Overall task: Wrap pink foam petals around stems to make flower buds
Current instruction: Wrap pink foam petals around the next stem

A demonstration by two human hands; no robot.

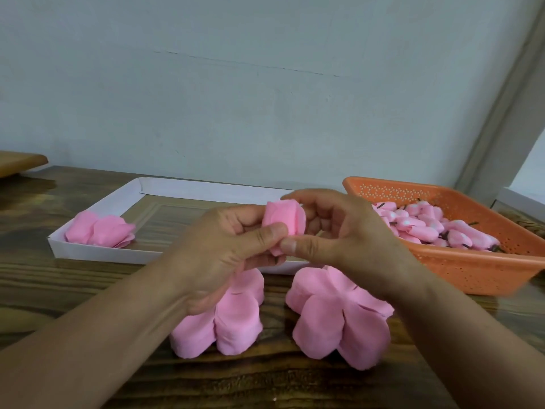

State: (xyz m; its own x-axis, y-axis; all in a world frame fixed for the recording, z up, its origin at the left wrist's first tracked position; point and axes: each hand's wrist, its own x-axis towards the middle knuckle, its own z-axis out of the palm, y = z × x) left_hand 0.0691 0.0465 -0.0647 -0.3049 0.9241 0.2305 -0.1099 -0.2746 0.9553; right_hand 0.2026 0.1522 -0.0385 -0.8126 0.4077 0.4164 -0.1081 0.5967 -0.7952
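The left hand (pixel 233 246) and the right hand (pixel 333 231) both pinch one pink foam bud (pixel 283 222) above the wooden table (pixel 265 376) (two petal stacks (pixel 339 317) lie below, an orange basket (pixel 472 267) at right)

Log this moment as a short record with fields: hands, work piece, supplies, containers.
hands: left hand and right hand both pinch the same piece above the table
work piece: pink bud, petals partly wrapped; stem hidden
supplies: two stacks of pink foam petals on the wooden table, below the hands
containers: orange basket at right holds many pink buds with dark stems; white tray at left holds a few petals
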